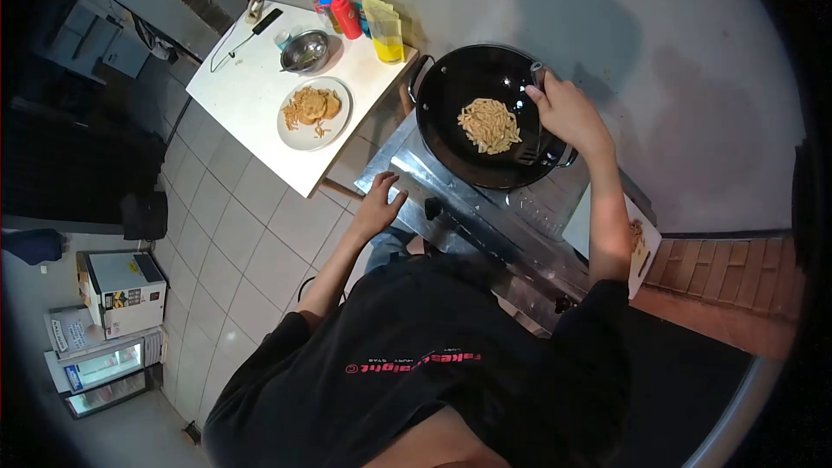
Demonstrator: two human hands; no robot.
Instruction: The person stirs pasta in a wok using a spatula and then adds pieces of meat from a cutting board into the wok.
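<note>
My right hand [572,117] is closed around the handle of a spatula [540,134] above the right side of a black wok [451,160]. The spatula's slotted head points down into the wok, near its right inner wall. A heap of short, pale yellow pieces resembling penne pasta [490,126] lies in the middle of the wok. My left hand [379,206] hovers by the stove's front left edge, holding nothing, its fingers apart. A black knob [433,208] on the stove front [468,238] is a short way right of it.
On the white table [251,113] to the left are a plate [295,140] of food, a metal bowl [305,52], a red squeeze bottle [346,17] and a yellow pouch [383,30]. Right of the stove lies a white board [646,251] with food scraps. Behind the wok rises a wall.
</note>
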